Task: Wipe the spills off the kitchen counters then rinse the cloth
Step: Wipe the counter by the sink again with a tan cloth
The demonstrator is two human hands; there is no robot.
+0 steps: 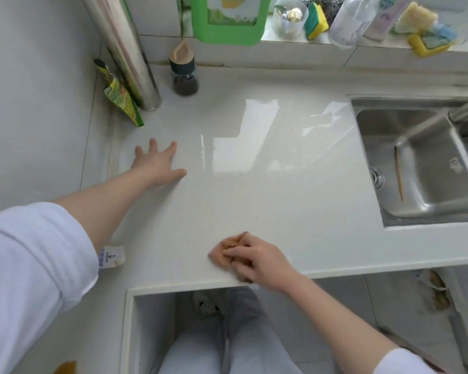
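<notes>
Your white sleeve (25, 279) fills the near left corner, but start with the cloth (229, 245): it is small, peach-coloured and bunched under your right hand (254, 259), pressed flat on the counter (281, 198) just beside its front edge. Your fingers curl down over it and hold it to the surface. It looks soft and light, with no stiffness of its own, so it will fold and slide wherever you push. Keep the palm on the middle of the bunch for wiping, and when you lift it, gather it in the fist so no corner trails. If it is wet it will likely drip on the way across.

Your left hand (157, 164) lies open well apart from the cloth, fingers spread, palm down on the counter, holding nothing; it seems to be bracing you.

A wet sheen shows on the stone between the hands and the sink (416, 163), though the glare makes it hard to tell spill from reflection. The sink sits to the right with its tap (432, 122) reaching over it, and that is where the rinse belongs.

Counted: one cloth, two hands, one sink, one tap. At the back stand one dark-capped jar (183, 74), one metal pipe (130, 55) and one yellow packet (122, 98) leaning by it. On the ledge I count one green bottle (229, 20) and about three sponges (317, 20).
</notes>
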